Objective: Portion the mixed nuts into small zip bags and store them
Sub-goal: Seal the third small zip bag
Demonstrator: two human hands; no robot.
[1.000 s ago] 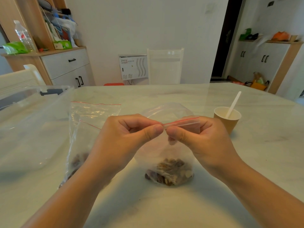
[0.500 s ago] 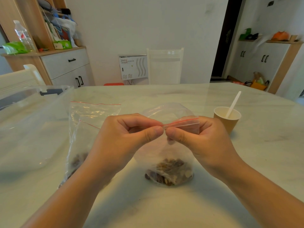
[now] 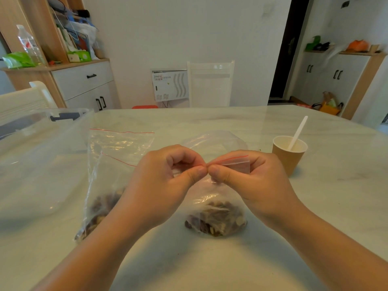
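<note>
A small clear zip bag with a red seal line stands on the table, mixed nuts heaped in its bottom. My left hand and my right hand both pinch its top strip, thumbs nearly touching at the middle. A larger clear zip bag with nuts in its lower end lies on the table to the left, partly hidden by my left forearm.
A brown paper cup with a white plastic spoon stands to the right. A clear plastic storage box sits at the left of the marble table. A white chair is behind the table.
The two thumbs have drawn slightly closer together along the seal strip. The bag and everything else stay where they were.
</note>
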